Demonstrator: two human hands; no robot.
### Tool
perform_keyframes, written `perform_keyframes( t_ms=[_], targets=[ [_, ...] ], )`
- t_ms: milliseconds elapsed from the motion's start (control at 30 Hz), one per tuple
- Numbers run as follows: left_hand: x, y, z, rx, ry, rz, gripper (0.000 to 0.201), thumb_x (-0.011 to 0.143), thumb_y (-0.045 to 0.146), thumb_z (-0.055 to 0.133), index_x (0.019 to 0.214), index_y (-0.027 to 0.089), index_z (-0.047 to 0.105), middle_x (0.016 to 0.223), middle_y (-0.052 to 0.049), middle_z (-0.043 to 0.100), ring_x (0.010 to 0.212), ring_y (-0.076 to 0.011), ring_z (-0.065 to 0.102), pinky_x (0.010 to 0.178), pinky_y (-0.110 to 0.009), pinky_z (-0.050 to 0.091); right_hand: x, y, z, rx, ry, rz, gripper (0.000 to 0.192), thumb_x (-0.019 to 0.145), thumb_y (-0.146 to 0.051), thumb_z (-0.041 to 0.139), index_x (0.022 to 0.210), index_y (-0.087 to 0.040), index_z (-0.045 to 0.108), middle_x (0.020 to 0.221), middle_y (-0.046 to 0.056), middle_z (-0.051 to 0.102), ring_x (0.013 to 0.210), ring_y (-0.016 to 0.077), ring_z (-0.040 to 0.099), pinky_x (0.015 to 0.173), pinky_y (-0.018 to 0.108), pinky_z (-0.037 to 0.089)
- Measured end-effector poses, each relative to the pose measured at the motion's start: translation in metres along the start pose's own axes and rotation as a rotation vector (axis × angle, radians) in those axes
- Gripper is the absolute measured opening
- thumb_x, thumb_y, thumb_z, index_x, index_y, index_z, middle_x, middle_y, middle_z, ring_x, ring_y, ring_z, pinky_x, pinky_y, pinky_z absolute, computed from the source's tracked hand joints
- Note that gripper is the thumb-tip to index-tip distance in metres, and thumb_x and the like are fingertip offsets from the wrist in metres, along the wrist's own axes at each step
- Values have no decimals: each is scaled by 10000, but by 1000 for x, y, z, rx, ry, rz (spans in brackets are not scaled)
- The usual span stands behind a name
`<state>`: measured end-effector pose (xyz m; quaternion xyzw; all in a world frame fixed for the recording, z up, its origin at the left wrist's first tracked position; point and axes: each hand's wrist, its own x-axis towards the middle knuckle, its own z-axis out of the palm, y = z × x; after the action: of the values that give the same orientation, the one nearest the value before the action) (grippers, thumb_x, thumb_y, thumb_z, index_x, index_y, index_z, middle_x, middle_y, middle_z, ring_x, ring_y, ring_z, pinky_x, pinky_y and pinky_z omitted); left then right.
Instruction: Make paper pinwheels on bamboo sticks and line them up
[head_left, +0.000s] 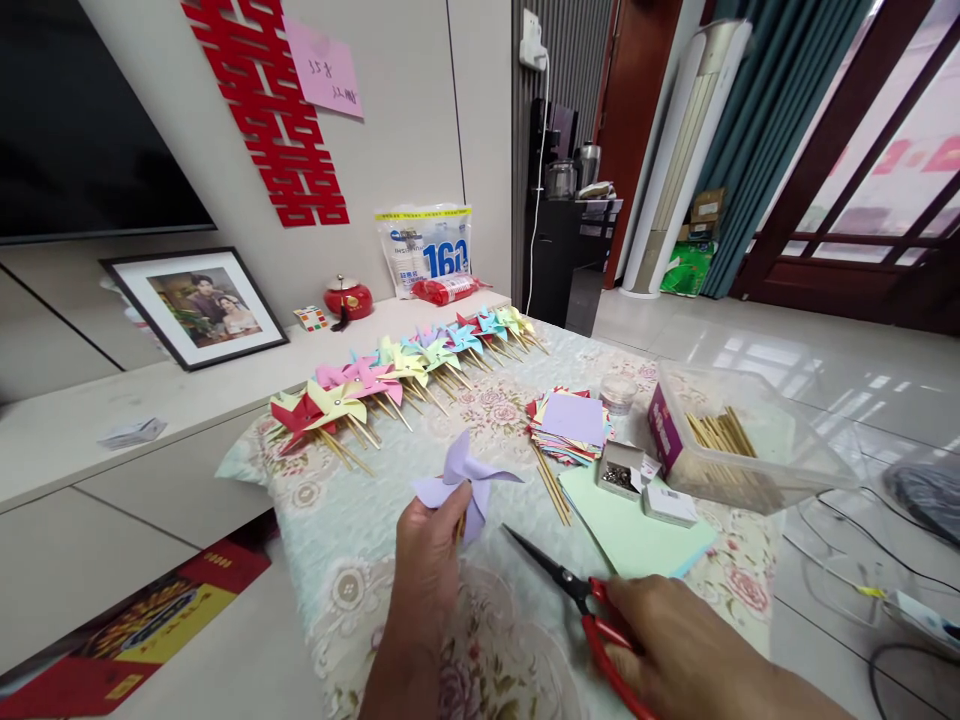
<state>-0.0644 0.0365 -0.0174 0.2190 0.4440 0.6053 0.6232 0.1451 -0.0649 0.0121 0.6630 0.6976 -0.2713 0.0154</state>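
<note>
My left hand [429,555] pinches a paper pinwheel [459,468] with pale purple blades, its thumb pressed at the centre. Most of the pinwheel's stick is hidden by the fingers. To the right, my right hand [667,635] is closed around the red handles of a pair of scissors [574,586]. The dark scissor blades are together and point toward the pinwheel without touching it. Beyond both hands, several coloured pinwheels [337,402] on wooden sticks lie in a row along the table's far left edge.
On the flowered tablecloth [491,405] are a stack of coloured paper squares [572,418], loose sticks [553,488], green sheets [637,535] and an opened box of small metal pins [619,472]. A clear bin [795,440] holds more sticks. A framed photo [196,350] stands on the cabinet.
</note>
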Motion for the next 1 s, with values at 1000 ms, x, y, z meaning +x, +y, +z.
perform_keyframes(
  t_ms=[1000],
  targets=[
    [-15, 5, 1, -770, -806, -26, 209, 808, 243, 743, 729, 193, 556, 611, 61, 286, 512, -95, 233, 492, -188, 335, 38, -72, 23, -90, 481, -374, 104, 943, -221, 529, 850, -201, 570, 836, 53, 689, 681, 209, 686, 590, 276, 427]
  ],
)
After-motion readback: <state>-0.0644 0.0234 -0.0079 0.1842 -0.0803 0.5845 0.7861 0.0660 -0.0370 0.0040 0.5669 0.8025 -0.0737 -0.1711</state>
